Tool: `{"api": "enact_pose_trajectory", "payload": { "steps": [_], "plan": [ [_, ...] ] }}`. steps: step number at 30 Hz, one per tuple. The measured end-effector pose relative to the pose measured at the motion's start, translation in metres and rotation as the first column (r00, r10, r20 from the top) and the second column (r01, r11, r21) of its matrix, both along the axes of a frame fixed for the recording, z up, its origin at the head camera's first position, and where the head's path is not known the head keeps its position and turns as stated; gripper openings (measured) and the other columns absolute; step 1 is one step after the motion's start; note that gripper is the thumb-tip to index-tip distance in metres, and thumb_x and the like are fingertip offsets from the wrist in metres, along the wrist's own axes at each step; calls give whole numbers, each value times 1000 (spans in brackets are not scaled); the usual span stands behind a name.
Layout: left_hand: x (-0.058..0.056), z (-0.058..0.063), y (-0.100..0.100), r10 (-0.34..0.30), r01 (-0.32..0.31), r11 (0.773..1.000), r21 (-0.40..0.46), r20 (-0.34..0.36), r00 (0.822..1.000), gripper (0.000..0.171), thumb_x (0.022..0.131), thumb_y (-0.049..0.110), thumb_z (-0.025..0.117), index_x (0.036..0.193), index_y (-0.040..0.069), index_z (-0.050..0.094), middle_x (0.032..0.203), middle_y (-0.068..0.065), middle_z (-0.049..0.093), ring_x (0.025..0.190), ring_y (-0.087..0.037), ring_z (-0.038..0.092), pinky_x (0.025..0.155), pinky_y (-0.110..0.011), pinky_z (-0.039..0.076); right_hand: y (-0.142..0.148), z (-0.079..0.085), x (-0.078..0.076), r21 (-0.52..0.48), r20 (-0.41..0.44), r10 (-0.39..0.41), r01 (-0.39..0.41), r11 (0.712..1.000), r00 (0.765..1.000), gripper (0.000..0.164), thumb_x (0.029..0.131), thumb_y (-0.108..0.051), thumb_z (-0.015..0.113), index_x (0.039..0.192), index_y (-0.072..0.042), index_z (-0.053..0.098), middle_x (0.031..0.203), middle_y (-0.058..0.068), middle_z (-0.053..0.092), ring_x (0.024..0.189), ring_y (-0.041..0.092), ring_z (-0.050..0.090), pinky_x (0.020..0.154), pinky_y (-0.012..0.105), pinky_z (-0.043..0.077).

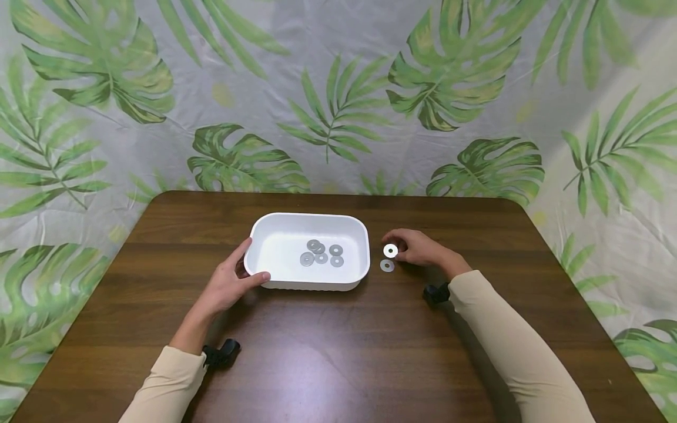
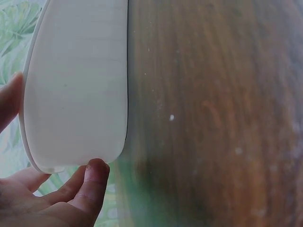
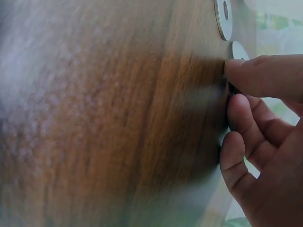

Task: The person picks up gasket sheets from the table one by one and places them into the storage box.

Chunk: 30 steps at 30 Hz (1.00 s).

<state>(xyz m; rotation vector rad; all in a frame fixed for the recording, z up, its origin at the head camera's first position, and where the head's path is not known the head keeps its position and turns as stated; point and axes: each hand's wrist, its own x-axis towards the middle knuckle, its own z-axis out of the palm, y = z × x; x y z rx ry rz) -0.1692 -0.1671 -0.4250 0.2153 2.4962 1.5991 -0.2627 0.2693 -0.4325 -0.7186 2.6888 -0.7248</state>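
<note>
A white rectangular tub (image 1: 307,281) stands on the table, with several flat metal washers (image 1: 335,250) lying loose on its floor. My left hand (image 1: 228,282) grips the tub's left end, thumb over the near rim and fingers along the end wall. In the left wrist view, fingertips (image 2: 97,170) touch the outside of the tub (image 2: 78,90). Right of the tub, my right hand (image 1: 418,248) pinches a bright washer (image 1: 390,251) between thumb and fingers. Another washer (image 1: 387,266) lies on the table just nearer. The right wrist view shows the pinched washer (image 3: 240,50) partly behind the thumb.
The brown wood-grain table (image 1: 328,352) has rounded far corners. Behind it hangs a pale cloth (image 1: 338,88) printed with green leaves. A black band device (image 1: 222,353) sits at the left wrist, and another device (image 1: 436,293) at the right.
</note>
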Motion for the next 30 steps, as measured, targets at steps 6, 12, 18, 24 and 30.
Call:
{"api": "enact_pose_trajectory", "payload": {
  "steps": [6,12,18,24,30],
  "plan": [
    [1,3,1,0,0,1000,5,-1,1000,93,89,18,74,160,6,15,152,-30,39,133,-41,51,81,-6,43,1,0,0,3,-22,13,-13,1000,1000,35,86,-3,71,121,-3,66,105,11,67,85,17,58,78,33,48],
    [1,5,1,-1,1,1000,6,-2,1000,92,89,17,74,160,6,15,152,-30,39,133,-40,51,81,-5,42,1,-1,0,2,-34,11,-11,1000,999,33,86,-5,72,119,-4,68,104,11,68,87,18,61,79,33,50],
    [1,3,1,0,0,1000,5,-3,1000,92,89,16,74,159,5,15,150,-31,42,129,-40,53,81,-7,43,-1,-4,0,-4,-50,12,-13,1000,999,29,86,-9,73,114,-1,69,97,11,70,85,17,62,78,32,50],
    [1,2,3,6,-6,1000,-3,2,1000,92,89,17,74,159,5,16,149,-30,44,129,-38,53,81,-7,43,0,4,0,-13,-21,-21,21,1000,1000,28,89,-11,71,116,-2,69,97,10,70,85,17,61,77,32,50],
    [1,3,2,14,-14,1000,-7,4,1000,93,88,18,74,160,6,16,150,-30,42,131,-38,52,81,-6,42,-3,33,2,-92,-19,-80,78,993,997,31,90,-12,72,120,-4,67,98,10,68,86,19,60,74,32,49]
  ]
}}
